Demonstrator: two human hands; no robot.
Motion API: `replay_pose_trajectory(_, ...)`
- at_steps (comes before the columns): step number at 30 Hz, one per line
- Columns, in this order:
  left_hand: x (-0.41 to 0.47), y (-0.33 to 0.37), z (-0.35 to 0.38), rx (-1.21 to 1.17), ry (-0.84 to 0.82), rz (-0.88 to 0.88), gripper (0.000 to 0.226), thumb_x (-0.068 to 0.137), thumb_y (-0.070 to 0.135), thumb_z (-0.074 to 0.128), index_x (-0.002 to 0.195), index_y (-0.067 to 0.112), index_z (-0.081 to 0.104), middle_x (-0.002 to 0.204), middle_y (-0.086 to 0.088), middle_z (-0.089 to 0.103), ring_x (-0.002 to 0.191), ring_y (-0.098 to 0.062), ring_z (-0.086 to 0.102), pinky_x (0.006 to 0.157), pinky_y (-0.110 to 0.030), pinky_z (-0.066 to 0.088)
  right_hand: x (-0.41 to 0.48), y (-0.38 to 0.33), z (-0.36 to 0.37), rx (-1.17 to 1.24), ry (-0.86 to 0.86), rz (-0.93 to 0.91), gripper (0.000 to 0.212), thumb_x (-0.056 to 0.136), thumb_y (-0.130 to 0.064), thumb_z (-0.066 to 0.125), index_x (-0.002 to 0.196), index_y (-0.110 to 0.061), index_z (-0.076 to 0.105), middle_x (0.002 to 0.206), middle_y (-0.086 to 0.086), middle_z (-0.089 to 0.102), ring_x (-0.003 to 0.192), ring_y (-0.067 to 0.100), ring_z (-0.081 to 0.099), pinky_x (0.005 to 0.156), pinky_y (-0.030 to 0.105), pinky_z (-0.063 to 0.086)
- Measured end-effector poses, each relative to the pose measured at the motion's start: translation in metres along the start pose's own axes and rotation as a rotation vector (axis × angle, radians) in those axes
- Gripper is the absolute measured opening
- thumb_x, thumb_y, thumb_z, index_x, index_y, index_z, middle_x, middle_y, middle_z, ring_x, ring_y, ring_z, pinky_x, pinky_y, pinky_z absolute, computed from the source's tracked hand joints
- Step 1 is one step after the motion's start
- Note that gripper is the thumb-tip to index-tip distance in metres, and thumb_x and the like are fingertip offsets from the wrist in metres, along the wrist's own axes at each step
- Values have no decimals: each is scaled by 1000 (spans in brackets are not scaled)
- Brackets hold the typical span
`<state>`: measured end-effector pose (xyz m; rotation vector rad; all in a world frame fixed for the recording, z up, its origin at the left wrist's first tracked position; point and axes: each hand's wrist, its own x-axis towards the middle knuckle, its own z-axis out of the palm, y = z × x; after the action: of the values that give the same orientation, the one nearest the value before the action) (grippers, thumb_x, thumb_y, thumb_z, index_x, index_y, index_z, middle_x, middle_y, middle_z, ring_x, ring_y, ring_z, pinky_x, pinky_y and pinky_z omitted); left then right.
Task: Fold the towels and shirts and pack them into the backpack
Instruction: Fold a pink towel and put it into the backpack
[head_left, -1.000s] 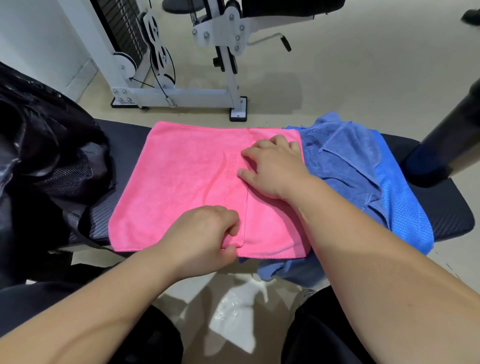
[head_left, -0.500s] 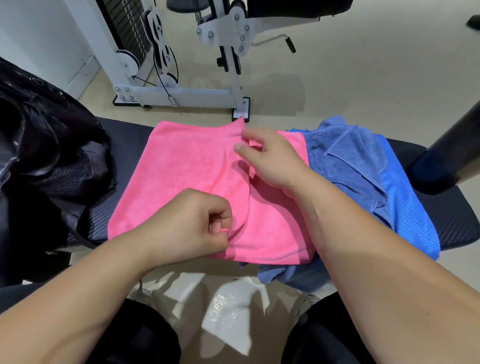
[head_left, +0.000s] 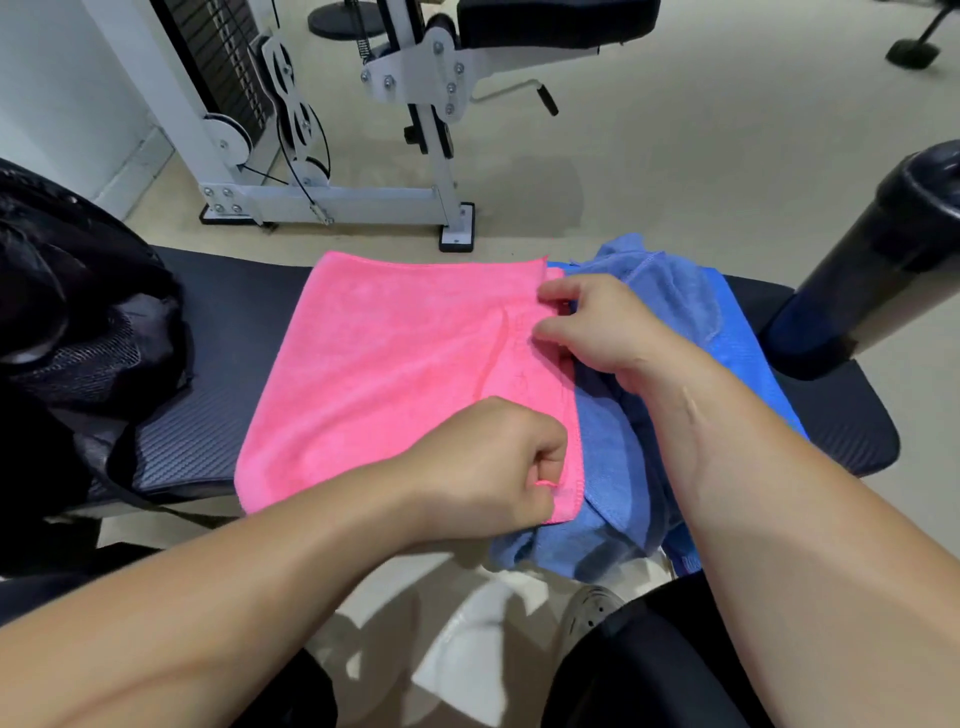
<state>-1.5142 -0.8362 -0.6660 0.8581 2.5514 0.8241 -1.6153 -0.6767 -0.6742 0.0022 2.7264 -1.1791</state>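
The single view comes from a wide-angle camera worn on the person's head, facing forward and steeply down along both forearms onto the worktop (head_left: 234, 301), which lies close below and spans the frame from left to right. The pink towel (head_left: 389, 364) sits at the centre, with the left hand (head_left: 493, 462) nearer and the right hand (head_left: 597, 327) just beyond it. The person's legs (head_left: 649, 670) fill the near edge, and a gym machine (head_left: 332, 200) stands on the far floor.

One pink towel (head_left: 389, 374); one blue towel (head_left: 670, 291); one blue shirt (head_left: 743, 338); one backpack (head_left: 78, 322); one bench (head_left: 234, 296).
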Motion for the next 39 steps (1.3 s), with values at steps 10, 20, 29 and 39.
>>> replay_pose_trajectory(10, -5, 6, -2, -112, 46, -30, 12, 72, 9, 70, 73, 19, 63, 56, 12, 54, 53, -2, 50, 52, -12, 33, 1, -2, -12, 235, 66, -32, 64, 73, 3, 70, 133, -17, 63, 104, 5, 72, 77, 10, 67, 82, 32, 60)
replay_pose_trajectory(20, 0, -1, 9, -16, 5, -44, 21, 79, 36, 78, 78, 20, 64, 67, 5, 63, 62, -9, 56, 61, -26, 46, 3, 5, -9, -309, 60, -65, 44, 80, -36, 75, 117, -14, 66, 118, 12, 63, 100, 25, 59, 79, 33, 47)
replay_pose_trajectory(29, -3, -91, -21, 436, 307, -436, 83, 85, 73, 35, 151, 23, 36, 156, -9, 36, 143, -34, 33, 117, -53, 29, -7, -12, 37, -705, -70, -225, 80, 93, -69, 41, 158, -25, 24, 169, 8, 4, 154, 34, 2, 122, 58, 7)
replay_pose_trajectory(39, -57, -117, -19, 534, -22, -690, 110, 68, 94, -1, 156, 31, -22, 165, -4, -28, 153, -34, -18, 116, -72, 8, -29, -17, 86, -850, -267, -313, 88, 90, -80, 15, 159, -32, -10, 166, 6, -22, 151, 32, -26, 117, 64, -13)
